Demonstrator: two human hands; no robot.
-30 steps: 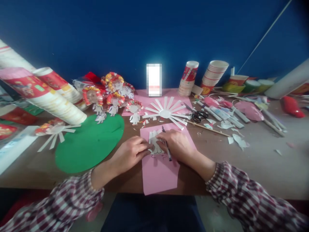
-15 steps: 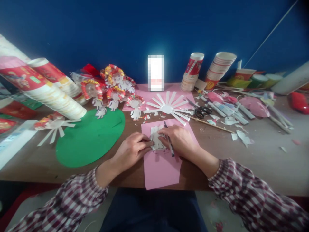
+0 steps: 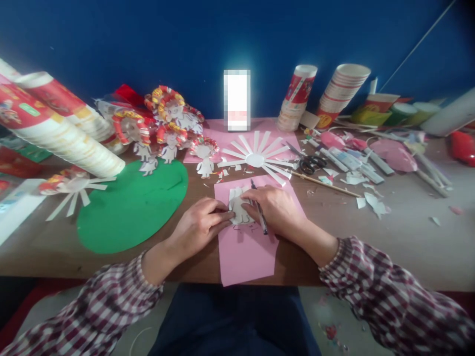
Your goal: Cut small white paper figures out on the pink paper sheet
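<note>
A small white paper cutout (image 3: pixel 238 206), shaped like a figure, lies over a pink sheet of paper (image 3: pixel 247 257) at the table's front. The fingertips of my left hand (image 3: pixel 196 221) are closed at the cutout's left edge. My right hand (image 3: pixel 279 206) has a pen (image 3: pixel 263 220) between its fingers, tip pointing away from me, while its fingertips press on the cutout's right side. Dark drawn lines show on the pink paper just below the cutout. Part of the cutout is hidden under the right fingers.
Left of the pink sheet is a green paper oval (image 3: pixel 133 212). White paper strips fan out from a cup base (image 3: pixel 255 159) behind my hands, near black scissors (image 3: pixel 309 162) and a wooden stick (image 3: pixel 322 182). Paper cup stacks (image 3: pixel 343 94) and decorated figures (image 3: pixel 168 148) stand further back.
The camera view has shifted slightly, so the whole scene sits a little differently. Both hands keep nearly the same hold on the pen and the cutout.
</note>
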